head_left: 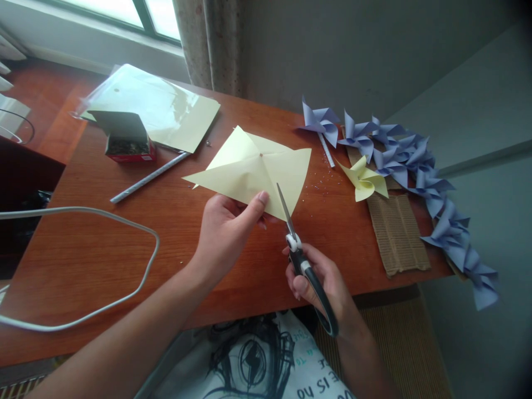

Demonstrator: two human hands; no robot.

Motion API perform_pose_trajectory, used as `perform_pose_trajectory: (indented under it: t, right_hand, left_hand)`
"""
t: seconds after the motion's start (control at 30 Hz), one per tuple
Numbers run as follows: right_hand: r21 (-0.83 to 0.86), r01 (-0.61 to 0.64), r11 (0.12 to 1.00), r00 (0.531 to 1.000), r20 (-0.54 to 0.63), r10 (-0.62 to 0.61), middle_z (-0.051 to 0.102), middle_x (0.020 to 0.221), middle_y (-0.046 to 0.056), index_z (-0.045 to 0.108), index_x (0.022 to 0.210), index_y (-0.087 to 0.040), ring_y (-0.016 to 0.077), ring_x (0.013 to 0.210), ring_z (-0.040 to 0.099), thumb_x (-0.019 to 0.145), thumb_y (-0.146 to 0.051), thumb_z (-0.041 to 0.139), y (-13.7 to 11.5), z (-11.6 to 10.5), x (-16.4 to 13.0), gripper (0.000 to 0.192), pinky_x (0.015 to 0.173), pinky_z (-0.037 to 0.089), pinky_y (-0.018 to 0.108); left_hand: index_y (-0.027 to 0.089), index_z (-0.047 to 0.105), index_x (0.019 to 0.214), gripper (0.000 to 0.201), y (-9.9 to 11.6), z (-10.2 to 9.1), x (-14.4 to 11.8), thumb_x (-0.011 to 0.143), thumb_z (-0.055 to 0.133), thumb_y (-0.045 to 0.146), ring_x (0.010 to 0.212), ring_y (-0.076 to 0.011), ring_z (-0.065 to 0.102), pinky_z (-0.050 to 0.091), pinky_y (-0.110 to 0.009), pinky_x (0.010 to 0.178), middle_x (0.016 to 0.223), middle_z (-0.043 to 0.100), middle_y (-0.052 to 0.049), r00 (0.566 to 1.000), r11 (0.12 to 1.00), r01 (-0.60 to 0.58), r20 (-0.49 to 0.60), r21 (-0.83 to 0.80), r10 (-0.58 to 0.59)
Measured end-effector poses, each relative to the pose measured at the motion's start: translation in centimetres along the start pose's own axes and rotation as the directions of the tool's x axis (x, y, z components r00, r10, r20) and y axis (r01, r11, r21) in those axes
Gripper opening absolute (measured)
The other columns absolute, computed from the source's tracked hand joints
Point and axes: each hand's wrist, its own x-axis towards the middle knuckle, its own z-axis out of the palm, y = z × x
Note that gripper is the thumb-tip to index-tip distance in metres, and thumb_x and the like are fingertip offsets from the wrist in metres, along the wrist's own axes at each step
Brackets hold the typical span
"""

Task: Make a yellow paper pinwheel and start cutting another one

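Note:
A square sheet of pale yellow paper (286,166) with a small hole near its centre is held up over the table. My left hand (233,221) pinches its near edge, thumb on top and fingers underneath. Slits run from the corners toward the middle, and the flaps stand slightly apart. In my right hand (318,277) is a pair of scissors (307,266) with black and white handles. Their blades lie at the paper's near right corner, one blade showing over the sheet. Part of the other blade is hidden.
Several purple paper pinwheels (390,160) and one yellow pinwheel (366,180) stand at the right around corrugated cardboard (399,233). At the left are a small open box (129,149), a rolled paper stick (149,177), plastic-wrapped yellow paper (166,111) and a white cable (155,244).

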Motion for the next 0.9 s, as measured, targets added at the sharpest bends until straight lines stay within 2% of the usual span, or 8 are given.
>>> perform_pose_trajectory:
  t: [0.9]
  right_hand:
    - [0.009,-0.001,1.000,1.000,-0.022,0.001,0.057,0.075,-0.002,0.060,0.118,-0.016,0.0103,0.062,0.049,0.083,-0.054,0.077,-0.01,0.17,-0.13,0.055,0.058,0.040,0.024]
  left_hand:
    - [0.016,0.072,0.076,0.015,0.11,0.09,-0.01,0.085,0.074,0.028,0.059,-0.0152,0.066,0.052,-0.023,0.056,0.067,0.073,-0.003,1.000,1.000,-0.005,0.011,-0.005,0.005]
